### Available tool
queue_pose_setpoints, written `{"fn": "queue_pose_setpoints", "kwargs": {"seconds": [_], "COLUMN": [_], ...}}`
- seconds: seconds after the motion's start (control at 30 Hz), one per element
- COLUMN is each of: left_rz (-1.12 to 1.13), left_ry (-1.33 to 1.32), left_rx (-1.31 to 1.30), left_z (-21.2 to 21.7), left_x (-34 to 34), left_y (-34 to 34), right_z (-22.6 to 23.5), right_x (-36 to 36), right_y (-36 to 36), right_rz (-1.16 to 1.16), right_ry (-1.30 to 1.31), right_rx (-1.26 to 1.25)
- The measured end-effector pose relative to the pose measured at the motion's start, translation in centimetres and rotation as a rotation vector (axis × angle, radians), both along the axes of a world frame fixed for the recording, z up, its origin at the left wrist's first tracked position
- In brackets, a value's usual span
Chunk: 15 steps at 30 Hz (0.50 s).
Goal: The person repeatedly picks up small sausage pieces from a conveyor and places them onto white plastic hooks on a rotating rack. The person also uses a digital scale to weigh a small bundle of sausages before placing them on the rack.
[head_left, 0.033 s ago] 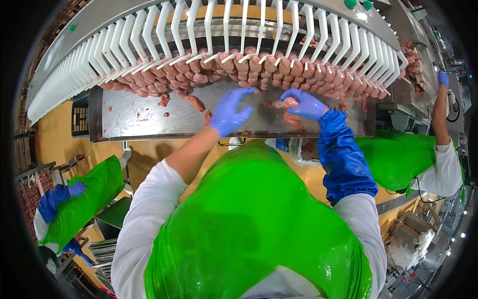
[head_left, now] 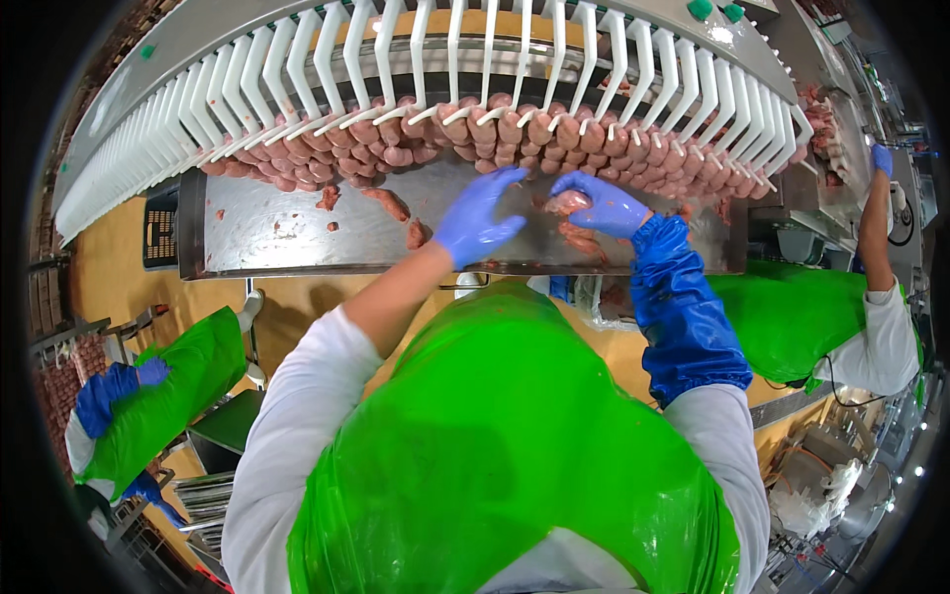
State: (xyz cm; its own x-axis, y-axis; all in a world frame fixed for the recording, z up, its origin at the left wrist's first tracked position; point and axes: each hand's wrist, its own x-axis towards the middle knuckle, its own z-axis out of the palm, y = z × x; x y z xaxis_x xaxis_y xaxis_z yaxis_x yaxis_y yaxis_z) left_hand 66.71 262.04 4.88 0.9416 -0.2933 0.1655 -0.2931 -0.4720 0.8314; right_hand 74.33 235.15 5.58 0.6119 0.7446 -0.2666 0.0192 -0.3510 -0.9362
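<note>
My right hand [head_left: 606, 208], in a blue glove and a shiny blue sleeve cover, is closed around a pale pink sausage [head_left: 566, 203] just above the metal tray [head_left: 277, 233]. My left hand [head_left: 479, 218], gloved in blue, is a little to its left with thumb and fingers apart and nothing visible in it. Beneath my right hand lies a loose sausage piece [head_left: 582, 240]. Beyond both hands, linked sausages [head_left: 495, 139] hang in a long row from white hooks [head_left: 455, 59].
More sausage pieces [head_left: 388, 203] and meat scraps lie on the tray's left half. A black crate [head_left: 159, 238] stands past its left end. People in green aprons work at left [head_left: 188, 401] and right [head_left: 787, 312]. Machinery [head_left: 836, 485] occupies the right side.
My left hand has shifted slightly right toward my right hand. My right hand, still holding the sausage, has moved slightly left.
</note>
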Motion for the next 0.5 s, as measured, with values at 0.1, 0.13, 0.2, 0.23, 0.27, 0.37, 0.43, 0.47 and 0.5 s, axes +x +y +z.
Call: {"fn": "queue_pose_setpoints", "kwargs": {"seconds": [0.1, 0.13, 0.2, 0.23, 0.27, 0.37, 0.43, 0.47, 0.5], "left_rz": [-0.066, -0.172, -0.316, -0.342, -0.357, -0.222, -0.116, -0.074, -0.031], "left_ry": [0.216, 0.491, 0.83, 0.891, 0.952, 0.909, 0.941, 0.956, 0.972], "left_rx": [-0.016, -0.037, -0.16, -0.261, -0.366, -0.476, -0.621, -0.696, -0.768], "left_z": [-1.6, -2.4, -2.2, -1.9, -1.4, -0.5, -0.2, 0.2, 0.7], "left_x": [3.2, 4.7, 5.5, 5.5, 5.5, 4.4, 3.6, 3.1, 2.5], "left_y": [-2.8, -2.4, -2.3, -1.9, -1.5, -1.7, -1.5, -0.9, -0.1], "right_z": [2.8, 3.3, 2.5, 1.1, 1.0, -0.8, -3.8, -5.2, -6.4], "right_x": [0.5, 0.8, 1.7, 2.2, 2.4, 1.1, 0.7, 0.7, 0.6], "right_y": [2.8, 3.3, 2.5, 2.0, 2.3, 2.6, 2.1, 1.2, 0.4], "right_rz": [0.051, 0.062, 0.043, 0.039, 0.044, -0.216, -0.377, -0.425, -0.473], "right_ry": [-0.1, -0.114, -0.302, -0.463, -0.623, -0.463, -0.4, -0.347, -0.291], "right_rx": [0.071, 0.065, -0.103, -0.211, -0.315, -0.164, -0.045, -0.033, -0.018]}}
